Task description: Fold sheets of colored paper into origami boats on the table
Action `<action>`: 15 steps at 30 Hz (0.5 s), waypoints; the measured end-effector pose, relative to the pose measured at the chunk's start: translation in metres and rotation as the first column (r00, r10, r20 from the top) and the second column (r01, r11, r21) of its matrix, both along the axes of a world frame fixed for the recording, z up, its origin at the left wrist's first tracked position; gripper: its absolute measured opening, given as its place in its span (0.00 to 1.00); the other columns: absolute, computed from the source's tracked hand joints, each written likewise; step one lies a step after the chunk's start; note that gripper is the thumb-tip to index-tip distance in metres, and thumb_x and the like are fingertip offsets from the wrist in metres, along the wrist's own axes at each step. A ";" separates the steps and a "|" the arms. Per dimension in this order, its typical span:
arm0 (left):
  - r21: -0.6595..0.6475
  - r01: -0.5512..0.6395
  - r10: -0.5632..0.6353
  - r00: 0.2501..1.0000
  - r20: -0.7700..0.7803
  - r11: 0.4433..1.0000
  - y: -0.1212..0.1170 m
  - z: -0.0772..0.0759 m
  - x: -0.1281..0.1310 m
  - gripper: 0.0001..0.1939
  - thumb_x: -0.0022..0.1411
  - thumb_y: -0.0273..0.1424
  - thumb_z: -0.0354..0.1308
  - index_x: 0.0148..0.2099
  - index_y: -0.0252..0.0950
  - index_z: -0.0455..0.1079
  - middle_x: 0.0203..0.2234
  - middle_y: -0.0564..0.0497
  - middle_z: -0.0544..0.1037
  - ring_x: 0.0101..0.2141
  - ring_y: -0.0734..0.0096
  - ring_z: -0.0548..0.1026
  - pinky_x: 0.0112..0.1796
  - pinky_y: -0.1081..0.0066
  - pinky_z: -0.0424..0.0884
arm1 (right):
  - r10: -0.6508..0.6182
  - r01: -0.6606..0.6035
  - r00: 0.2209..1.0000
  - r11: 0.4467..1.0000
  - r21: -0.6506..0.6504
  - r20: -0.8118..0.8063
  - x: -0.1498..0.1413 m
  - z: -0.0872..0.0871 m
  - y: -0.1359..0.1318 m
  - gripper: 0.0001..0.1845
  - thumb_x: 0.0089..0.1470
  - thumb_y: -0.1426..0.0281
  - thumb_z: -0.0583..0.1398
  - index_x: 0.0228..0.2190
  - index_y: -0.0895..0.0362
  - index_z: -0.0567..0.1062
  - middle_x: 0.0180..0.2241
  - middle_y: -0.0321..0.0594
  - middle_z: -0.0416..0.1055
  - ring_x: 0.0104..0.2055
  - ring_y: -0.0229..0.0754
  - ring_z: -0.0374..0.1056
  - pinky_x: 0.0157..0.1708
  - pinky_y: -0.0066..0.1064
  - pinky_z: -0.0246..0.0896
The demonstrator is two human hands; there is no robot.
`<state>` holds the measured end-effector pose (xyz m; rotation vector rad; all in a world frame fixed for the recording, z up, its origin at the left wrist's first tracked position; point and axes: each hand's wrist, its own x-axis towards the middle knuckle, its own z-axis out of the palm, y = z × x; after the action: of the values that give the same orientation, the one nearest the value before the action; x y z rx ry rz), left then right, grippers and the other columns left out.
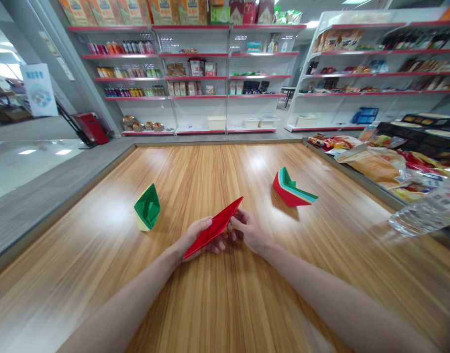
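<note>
A red folded paper boat [214, 227], long and pointed at both ends, is held above the table between my two hands. My left hand [199, 235] grips its near left part, with the thumb on top and the fingers underneath. At its far right part, my right hand [247, 229] has thumb and fingers closed on the edge; some fingertips are hidden behind the paper. To the left stands a green and pale yellow paper boat [148, 208]. A layered paper boat [291, 190] in red, yellow, blue and green rests on the right.
The wooden table [195, 166] has a raised dark rim. A clear plastic bottle [423, 211] lies at the right, near packaged snacks [379, 164] and black boxes [427, 135]. Shelves of goods [197, 77] stand beyond the table. A red box-like object [91, 128] sits on the floor at left.
</note>
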<state>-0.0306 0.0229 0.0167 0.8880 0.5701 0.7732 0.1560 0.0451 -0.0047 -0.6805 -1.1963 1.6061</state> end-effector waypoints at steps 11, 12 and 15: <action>0.222 -0.269 0.296 0.950 -0.097 0.937 0.003 -0.015 0.006 0.22 0.54 0.31 0.63 0.51 0.33 0.66 0.43 0.41 0.75 0.41 0.61 0.76 0.42 0.65 0.71 | 0.001 -0.011 0.984 0.999 0.053 0.178 -0.002 0.005 -0.006 0.26 0.49 0.60 0.63 0.47 0.53 0.61 0.39 0.41 0.68 0.26 0.35 0.65 0.16 0.23 0.60; 0.258 -0.247 0.285 0.951 -0.120 0.934 0.003 -0.016 0.007 0.23 0.54 0.31 0.64 0.52 0.33 0.66 0.45 0.40 0.75 0.42 0.61 0.75 0.44 0.64 0.70 | -0.009 -0.003 0.973 0.999 0.052 0.229 -0.002 0.006 -0.008 0.27 0.48 0.60 0.64 0.46 0.54 0.62 0.36 0.40 0.69 0.25 0.35 0.65 0.16 0.24 0.60; 0.278 -0.205 0.253 0.956 -0.149 0.938 0.002 -0.015 0.007 0.24 0.54 0.30 0.64 0.53 0.33 0.67 0.46 0.41 0.75 0.44 0.59 0.75 0.46 0.63 0.69 | -0.033 0.019 0.948 0.999 0.048 0.318 -0.002 0.008 -0.011 0.25 0.47 0.60 0.64 0.43 0.56 0.63 0.30 0.36 0.68 0.22 0.34 0.64 0.17 0.25 0.59</action>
<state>-0.0238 0.0245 0.0017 1.1563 0.7563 1.0016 0.1543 0.0345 0.0036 -0.9500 -1.4440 1.4792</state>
